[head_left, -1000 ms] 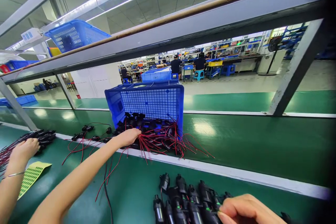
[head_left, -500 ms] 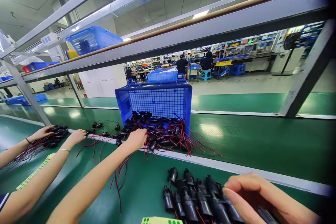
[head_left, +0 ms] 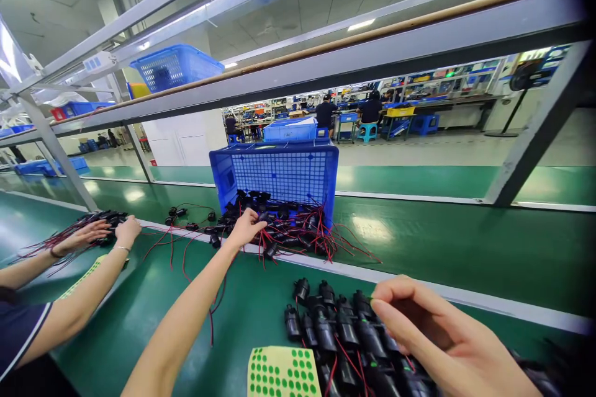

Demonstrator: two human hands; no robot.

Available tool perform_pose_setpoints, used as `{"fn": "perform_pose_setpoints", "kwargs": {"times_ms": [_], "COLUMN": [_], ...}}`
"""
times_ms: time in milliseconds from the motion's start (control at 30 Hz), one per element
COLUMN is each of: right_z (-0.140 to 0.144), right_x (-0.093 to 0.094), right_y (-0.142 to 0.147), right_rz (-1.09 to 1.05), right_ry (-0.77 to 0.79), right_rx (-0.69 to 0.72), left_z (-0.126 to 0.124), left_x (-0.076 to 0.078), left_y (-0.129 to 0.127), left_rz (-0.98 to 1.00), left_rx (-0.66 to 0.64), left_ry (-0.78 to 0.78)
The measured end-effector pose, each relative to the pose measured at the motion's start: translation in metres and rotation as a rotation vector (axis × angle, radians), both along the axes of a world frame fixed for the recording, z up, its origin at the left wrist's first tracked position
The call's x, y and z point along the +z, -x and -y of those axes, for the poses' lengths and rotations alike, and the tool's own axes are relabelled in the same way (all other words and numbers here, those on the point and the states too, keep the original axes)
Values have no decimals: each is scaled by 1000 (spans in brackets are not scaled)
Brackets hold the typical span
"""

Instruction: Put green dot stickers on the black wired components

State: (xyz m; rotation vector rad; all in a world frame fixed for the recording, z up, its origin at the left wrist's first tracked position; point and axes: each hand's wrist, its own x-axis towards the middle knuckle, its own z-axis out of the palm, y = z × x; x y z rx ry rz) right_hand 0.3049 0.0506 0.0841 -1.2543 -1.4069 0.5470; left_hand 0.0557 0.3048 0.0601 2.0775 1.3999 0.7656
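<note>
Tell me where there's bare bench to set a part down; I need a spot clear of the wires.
Free: the green surface between the left forearm and the co-worker's arm, and the conveyor belt right of the blue crate. Crowded: the wired parts spilling from the crate, and the black parts and sticker sheet by the right hand.

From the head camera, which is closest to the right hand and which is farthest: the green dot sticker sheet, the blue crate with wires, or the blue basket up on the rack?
Measured from the right hand:
1. Green dot sticker sheet, lying on the table just to its left.
2. Blue crate, farther back on the belt, wired black parts spilling from it.
3. Blue basket, high on the rack at upper left.
</note>
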Motion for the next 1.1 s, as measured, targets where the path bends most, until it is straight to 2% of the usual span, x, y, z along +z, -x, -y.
{"fn": "perform_pose_setpoints", "kwargs": {"times_ms": [133,233,333,433,567,667,933,1100], "right_z": [4,12,21,26,28,28,33,37], "right_x": [6,10,13,12,7,1,2,0], "right_y": [9,24,38,46,50,52,56,61], "right_rz": [-52,-122,-135,-150,-31,75,171,220], "right_ry": [88,108,147,189,161,107,67,-9], "right_rx": [129,155,233,336,472,516,463,400], "left_z": [76,147,208,245,264,269,273,273], "left_x": [29,40,34,15,-14,-28,-37,-42], "left_y": [12,13,5,-6,-19,-25,-34,-39], "left_rz": [345,476,567,563,532,539,596,653], "left_rx": [-99,-195,-221,-154,-106,-116,-169,-159], "left_ry": [-42,-20,-11,-15,-32,-112,-298,-343]}}
